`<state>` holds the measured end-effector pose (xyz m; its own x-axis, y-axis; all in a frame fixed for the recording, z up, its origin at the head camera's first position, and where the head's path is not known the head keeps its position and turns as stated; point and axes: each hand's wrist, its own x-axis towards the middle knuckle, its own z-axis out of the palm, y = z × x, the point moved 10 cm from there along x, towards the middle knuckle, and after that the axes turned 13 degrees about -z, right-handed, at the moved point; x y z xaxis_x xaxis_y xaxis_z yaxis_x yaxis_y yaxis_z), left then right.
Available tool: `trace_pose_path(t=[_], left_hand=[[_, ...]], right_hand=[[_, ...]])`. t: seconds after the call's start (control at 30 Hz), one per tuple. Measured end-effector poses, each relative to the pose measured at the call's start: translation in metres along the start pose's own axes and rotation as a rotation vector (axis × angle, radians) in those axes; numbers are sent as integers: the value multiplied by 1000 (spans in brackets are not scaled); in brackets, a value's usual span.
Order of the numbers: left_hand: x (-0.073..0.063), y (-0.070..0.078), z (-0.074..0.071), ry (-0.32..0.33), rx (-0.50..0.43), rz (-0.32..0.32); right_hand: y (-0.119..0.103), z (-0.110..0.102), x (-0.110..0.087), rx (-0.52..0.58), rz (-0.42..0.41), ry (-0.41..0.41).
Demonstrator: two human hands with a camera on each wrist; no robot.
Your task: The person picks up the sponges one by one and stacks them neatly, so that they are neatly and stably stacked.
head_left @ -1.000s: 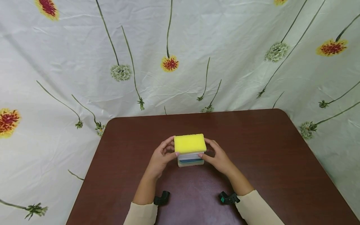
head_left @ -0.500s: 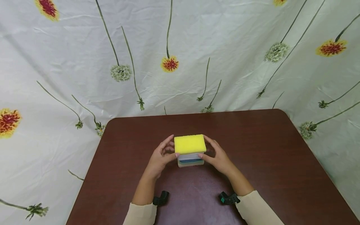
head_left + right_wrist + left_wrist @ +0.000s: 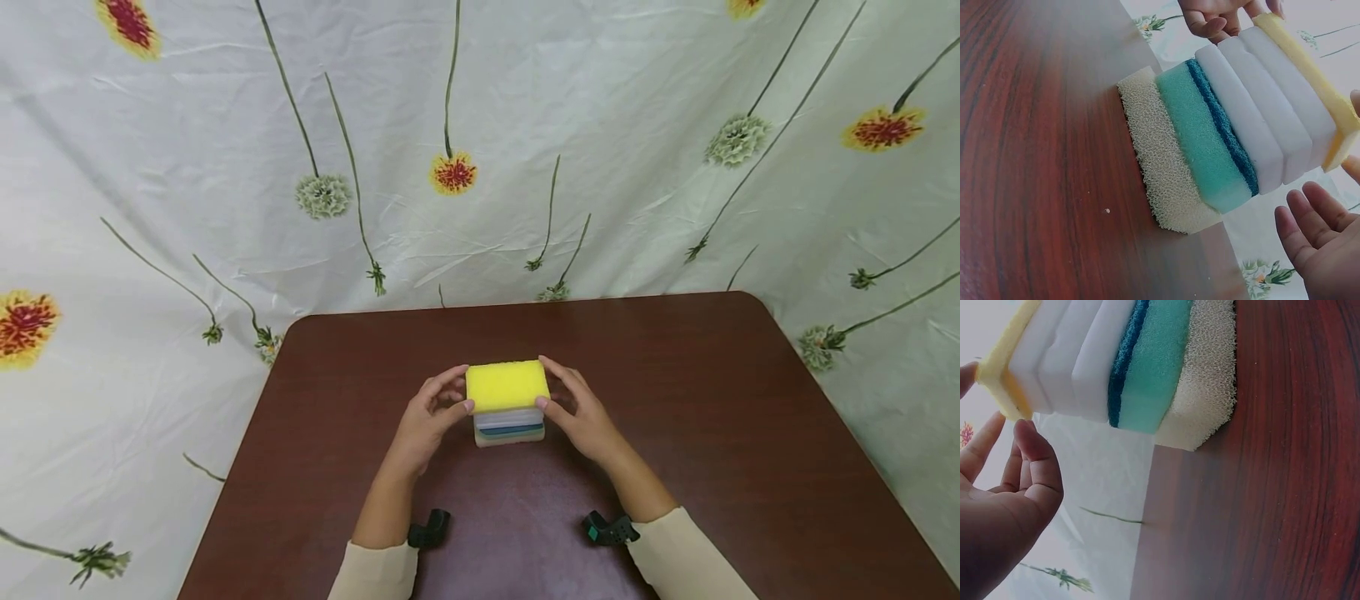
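Observation:
A yellow sponge (image 3: 507, 386) tops an upright stack on the table. Under it lie three white sponge blocks (image 3: 1279, 100), then a teal sponge (image 3: 1154, 369) with a dark blue scouring layer uppermost. At the bottom, a beige coarse-pored sponge (image 3: 1200, 375) rests on the tabletop. My left hand (image 3: 422, 425) pinches the yellow sponge at its left end, thumb at the near corner and forefinger farther back. At the right end my right hand (image 3: 588, 421) pinches the same sponge likewise. The other fingers of both hands stay off the stack.
The dark reddish-brown table (image 3: 337, 375) extends around the stack on all sides. Behind it hangs a white cloth (image 3: 600, 100) printed with flowers. Each wrist wears a black strap mount, such as the left one (image 3: 430, 528).
My right thumb has risen from the white blocks to the yellow sponge's near corner. The left thumb has shifted slightly upward too. The stack stays in place.

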<state>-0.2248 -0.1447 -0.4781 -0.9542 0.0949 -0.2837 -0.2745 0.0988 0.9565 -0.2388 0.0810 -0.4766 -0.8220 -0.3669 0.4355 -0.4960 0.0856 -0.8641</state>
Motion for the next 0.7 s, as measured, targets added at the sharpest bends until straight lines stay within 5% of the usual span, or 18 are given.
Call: trace_pose_path(t=[0.7], left_hand=[[1,3,-4,38,4,23]], right_hand=[[0,-3,3,5,2,12]])
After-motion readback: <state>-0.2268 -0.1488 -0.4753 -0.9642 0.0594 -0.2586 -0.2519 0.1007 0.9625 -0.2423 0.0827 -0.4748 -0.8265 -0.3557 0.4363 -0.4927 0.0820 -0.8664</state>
